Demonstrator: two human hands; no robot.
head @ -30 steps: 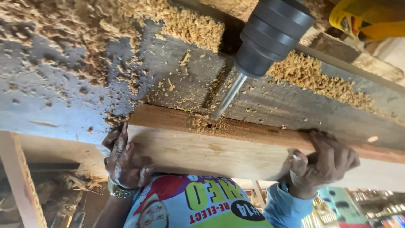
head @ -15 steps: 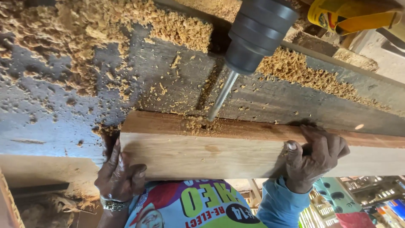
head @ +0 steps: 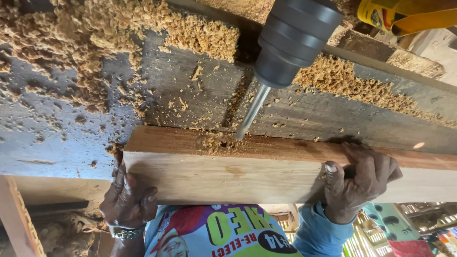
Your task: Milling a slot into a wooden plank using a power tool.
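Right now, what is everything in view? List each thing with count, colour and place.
plank: one, pale wood with a reddish top edge, lying across the table, held at both ends.
drill bit: one, silver, tip at the plank's top edge.
drill chuck: one, dark grey, top centre.
shavings: many heaps, tan, over the table and a few around the bit tip.
table: one, grey and worn, under the plank.
yellow casing: one, top right corner.
wristwatch: one, metal, on the left wrist.
left hand: against the plank's left end.
right hand: gripping the plank's near face and top edge.
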